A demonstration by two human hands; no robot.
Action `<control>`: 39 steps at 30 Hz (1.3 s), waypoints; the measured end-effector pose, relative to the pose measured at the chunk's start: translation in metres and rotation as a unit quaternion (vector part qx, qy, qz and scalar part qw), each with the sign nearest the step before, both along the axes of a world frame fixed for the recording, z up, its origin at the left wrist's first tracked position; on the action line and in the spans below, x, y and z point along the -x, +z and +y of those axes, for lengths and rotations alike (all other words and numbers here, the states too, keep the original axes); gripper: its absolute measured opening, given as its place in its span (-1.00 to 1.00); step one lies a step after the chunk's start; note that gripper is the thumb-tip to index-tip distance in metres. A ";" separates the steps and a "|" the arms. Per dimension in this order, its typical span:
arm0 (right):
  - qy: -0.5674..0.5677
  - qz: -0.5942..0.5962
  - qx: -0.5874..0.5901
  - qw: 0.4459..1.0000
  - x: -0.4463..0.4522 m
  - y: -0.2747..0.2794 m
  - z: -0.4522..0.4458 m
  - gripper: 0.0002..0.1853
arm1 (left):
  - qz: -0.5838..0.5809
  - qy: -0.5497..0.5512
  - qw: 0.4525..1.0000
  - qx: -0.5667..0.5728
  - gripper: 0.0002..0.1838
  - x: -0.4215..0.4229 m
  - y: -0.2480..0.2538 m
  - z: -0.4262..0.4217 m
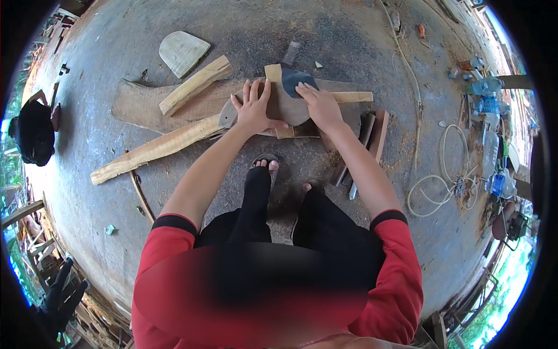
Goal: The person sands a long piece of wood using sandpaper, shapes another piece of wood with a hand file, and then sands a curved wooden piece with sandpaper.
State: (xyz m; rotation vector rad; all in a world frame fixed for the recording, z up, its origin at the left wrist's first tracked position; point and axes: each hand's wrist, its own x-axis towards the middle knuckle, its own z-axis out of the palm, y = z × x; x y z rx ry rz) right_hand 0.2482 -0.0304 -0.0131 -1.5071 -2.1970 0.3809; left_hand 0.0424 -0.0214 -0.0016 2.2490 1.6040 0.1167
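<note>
A flat grey-brown board with rounded edges (285, 109) lies across other timber in front of my feet. My left hand (254, 110) rests on its left part, fingers spread and thumb stretched to the right. On the board's right side, my right hand (321, 107) holds a dark sheet that looks like sandpaper (297, 80), its fingers pressed on the sheet's lower edge. A pale tan piece (272, 72) shows beside the sheet; I cannot tell whether it belongs to it. Beneath lies a wide wooden plank (136, 104).
A short wood block (195, 85) and a long pale strip (151, 150) lie left. Behind them is a rounded pale slab (182, 53). Right stand a reddish wooden bar (378, 135), a coiled hose (444, 189) and several plastic bottles (488, 104). A black-clad person (36, 131) is far left.
</note>
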 end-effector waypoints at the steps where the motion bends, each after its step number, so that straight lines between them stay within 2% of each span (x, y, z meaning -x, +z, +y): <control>1: 0.014 -0.032 -0.015 0.999 -0.005 0.000 -0.009 -0.64 | -0.002 -0.001 1.000 0.003 0.37 0.000 0.001 0.000; 3: 0.031 -0.067 -0.035 0.997 -0.007 0.003 -0.018 -0.63 | -0.004 -0.001 1.000 -0.002 0.37 0.001 0.002 0.000; 9: -0.021 -0.114 -0.023 0.993 0.012 0.003 0.004 -0.63 | 0.002 -0.006 1.000 0.017 0.37 0.002 0.002 0.004; 11: -0.020 -0.111 0.061 0.992 0.020 0.008 0.022 -0.63 | 0.002 -0.004 1.000 0.013 0.37 0.001 0.003 0.004; 14: -0.016 -0.064 0.036 0.997 0.020 0.001 0.023 -0.62 | 0.002 -0.003 1.000 0.010 0.38 0.001 0.005 0.003; 17: 0.001 -0.063 -0.019 0.998 0.007 0.003 -0.001 -0.62 | 0.003 0.004 1.000 0.014 0.38 0.000 0.005 0.004; 20: 0.024 -0.098 -0.026 0.995 -0.005 0.005 -0.039 -0.62 | -0.003 -0.003 1.000 0.024 0.39 0.002 0.005 0.006; 23: 0.024 -0.147 -0.016 0.989 -0.004 0.016 -0.036 -0.62 | -0.001 0.008 1.000 0.013 0.39 0.000 0.006 -0.001; 27: -0.018 -0.151 -0.004 0.988 0.020 0.020 0.007 -0.62 | -0.006 0.014 1.000 -0.005 0.41 0.002 -0.002 -0.004; 29: -0.029 -0.103 0.094 0.990 0.022 0.016 0.022 -0.63 | -0.015 0.026 1.000 -0.009 0.42 -0.003 0.001 0.003; 30: -0.020 -0.126 0.128 0.984 0.021 0.014 0.027 -0.61 | -0.021 0.023 0.999 -0.006 0.43 -0.002 0.002 0.003; 31: -0.018 -0.125 0.129 0.984 0.021 0.011 0.024 -0.61 | -0.024 0.019 1.000 0.002 0.45 0.001 0.002 -0.001; 33: -0.017 -0.093 0.012 0.995 0.018 0.005 0.010 -0.60 | -0.008 0.018 1.000 0.001 0.45 0.002 0.002 -0.003; 37: -0.015 -0.124 0.026 0.992 0.004 0.006 -0.033 -0.58 | -0.008 0.016 1.000 -0.003 0.45 0.001 0.002 -0.001; 39: -0.030 -0.115 0.072 0.990 0.002 0.010 -0.048 -0.58 | -0.009 0.014 1.000 -0.001 0.45 0.001 0.003 -0.001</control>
